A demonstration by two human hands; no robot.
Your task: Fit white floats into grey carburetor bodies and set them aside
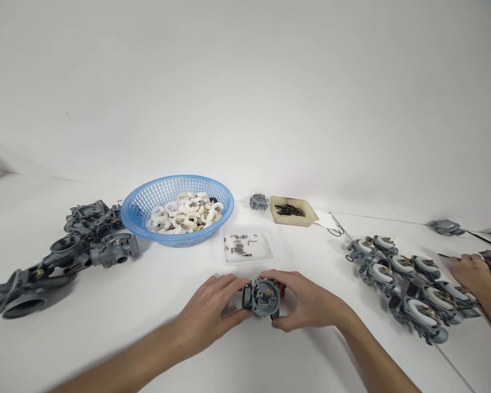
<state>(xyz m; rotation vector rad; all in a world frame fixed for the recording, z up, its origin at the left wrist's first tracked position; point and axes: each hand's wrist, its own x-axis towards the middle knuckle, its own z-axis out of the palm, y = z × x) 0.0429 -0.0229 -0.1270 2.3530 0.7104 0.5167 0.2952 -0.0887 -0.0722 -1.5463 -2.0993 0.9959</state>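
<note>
Open Carburetor Body [265, 299] Held Between Two Hands

In the head view, the carburetor body is at the middle of the near part of the white table [106, 305]. It is dull grey metal, with its round, open cavity facing up. Brass-coloured fittings stand inside the cavity, a raised rim runs around it, and a short round mouth juts out on the left side.

The left hand [213, 308] has its grip clamped on that mouth, thumb below and fingers above. The right hand [306, 300] has its grip closed on the opposite side, thumb at the lower corner and fingers along the top.

Just beyond lies a clear tray [264, 251] with small metal parts [238, 248]. Toward the table's back edge stand a blue basket [175, 238] of white ring-like pieces [188, 210], a single grey carburetor [259, 201] and a cream box [294, 220] of dark rings [289, 210]. Toward the table's left edge lie more carburetors [76, 248]; toward the right, a group with white pieces fitted [403, 264], beside another person's hand [470, 271].
</note>
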